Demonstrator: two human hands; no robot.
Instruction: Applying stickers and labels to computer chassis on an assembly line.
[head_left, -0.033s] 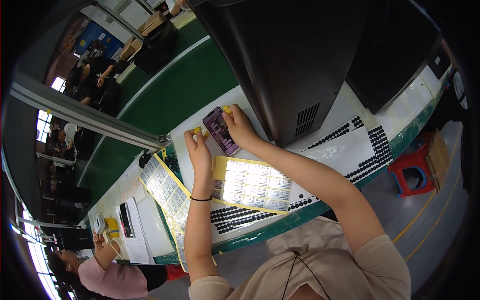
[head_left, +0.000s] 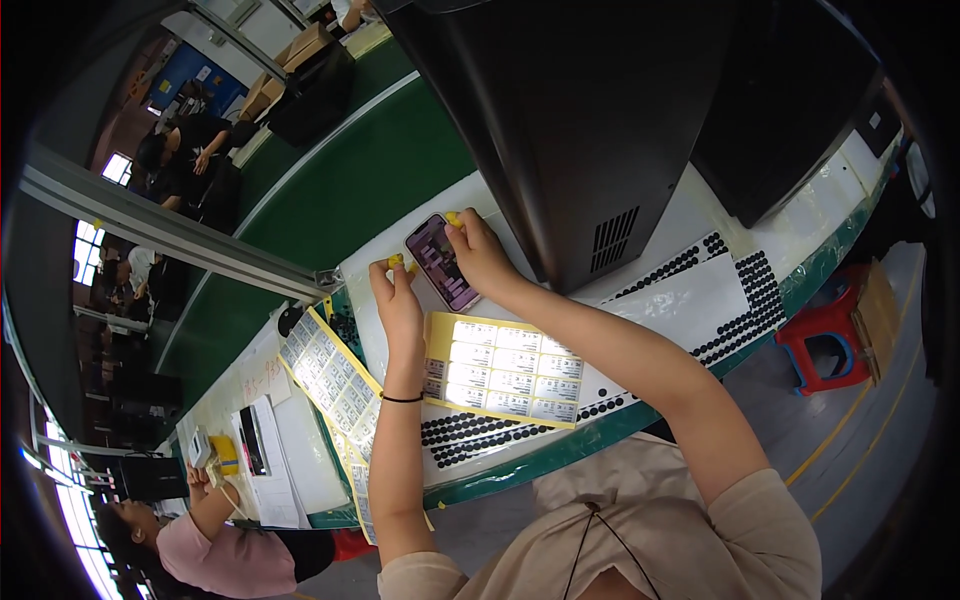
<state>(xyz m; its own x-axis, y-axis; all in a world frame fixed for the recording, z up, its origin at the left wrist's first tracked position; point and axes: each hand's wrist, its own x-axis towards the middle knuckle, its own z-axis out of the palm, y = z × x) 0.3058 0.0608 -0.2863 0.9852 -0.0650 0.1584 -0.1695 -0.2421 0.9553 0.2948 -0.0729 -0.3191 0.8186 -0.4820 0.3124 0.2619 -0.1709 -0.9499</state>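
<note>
One phone (head_left: 437, 262) lies, long axis aslant, between left grip (head_left: 399, 300) and nearer right grip (head_left: 482, 252); either's closure cannot be told.

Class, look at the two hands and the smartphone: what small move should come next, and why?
Probably ease the right hand slightly rightward, off the smartphone. That hand overlaps the phone's right edge and seems to hide part of the lit screen, so drawing it aside would likely make the display easier to see. The left hand is already clear of the screen.
</note>
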